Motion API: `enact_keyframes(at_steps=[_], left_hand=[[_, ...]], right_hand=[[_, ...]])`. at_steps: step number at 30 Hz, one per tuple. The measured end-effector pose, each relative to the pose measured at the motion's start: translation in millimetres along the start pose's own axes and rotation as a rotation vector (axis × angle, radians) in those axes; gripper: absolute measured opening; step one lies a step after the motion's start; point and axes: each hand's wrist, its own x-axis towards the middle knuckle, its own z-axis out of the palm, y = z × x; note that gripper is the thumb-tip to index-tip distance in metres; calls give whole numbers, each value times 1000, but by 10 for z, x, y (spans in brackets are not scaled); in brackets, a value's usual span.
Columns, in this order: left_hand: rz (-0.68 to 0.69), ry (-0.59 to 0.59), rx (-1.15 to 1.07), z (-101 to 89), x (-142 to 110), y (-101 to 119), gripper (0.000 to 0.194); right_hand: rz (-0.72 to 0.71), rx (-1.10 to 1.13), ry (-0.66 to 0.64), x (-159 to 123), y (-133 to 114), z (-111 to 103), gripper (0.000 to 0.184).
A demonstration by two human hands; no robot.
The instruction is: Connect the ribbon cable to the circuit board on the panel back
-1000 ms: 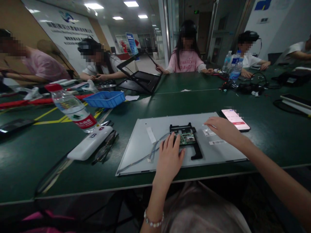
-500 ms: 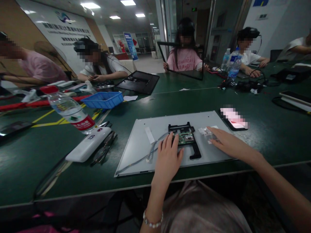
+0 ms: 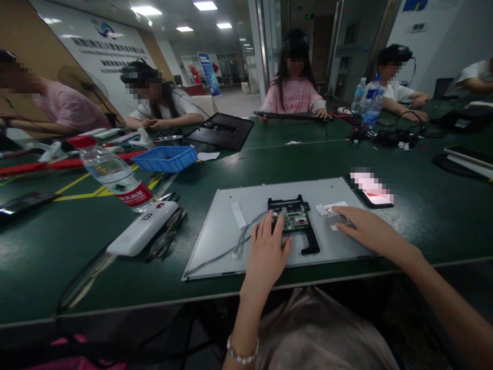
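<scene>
A thin silver-grey panel, like the back of a display, lies flat on the table before me. On its middle sits a black plastic bracket around a green circuit board. My left hand is open, its spread fingertips resting at the board's left edge. Grey cables run from beside that hand towards the panel's lower left. Palm down at the right, my right hand has thumb and fingers apart over a white label stuck on the panel; its fingertips reach the label's edge.
Right of the panel lies a phone. A water bottle, a white power bank and folded glasses are at the left. Farther back are a blue tray, a black frame-like cover and several people.
The person opposite has lowered a black rectangular frame from upright to nearly flat at the table. My hands stay almost in place; the view has shifted slightly.
</scene>
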Motion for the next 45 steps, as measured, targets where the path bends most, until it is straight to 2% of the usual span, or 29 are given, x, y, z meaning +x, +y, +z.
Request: enact_keyframes(at_steps=[6,10,18,22,29,34,41,45], left_hand=[[2,5,3,13,-10,-4,50],[5,14,5,18,-15,-12,50],[4,25,7,20,-12,-10,50],[6,20,1,15,-10,-15,49],[7,22,0,25,-16,-12,49],[7,17,1,18,-17,-3,49],[17,19,3,17,-20,-18,49],[21,33,-4,34,-27,-20,49]], right_hand=[[-155,-79,26,235,62,-60,36],[-300,-114,-22,360,48,-57,27],[-331,-200,-12,684,-95,-128,25],[-413,-174,-103,820,-134,-204,20],[-430,-224,-206,756,47,-216,15],[-428,-271,-186,783,67,-158,22],[-464,-111,-237,856,126,-207,23],[-479,-105,-250,825,161,-253,23]])
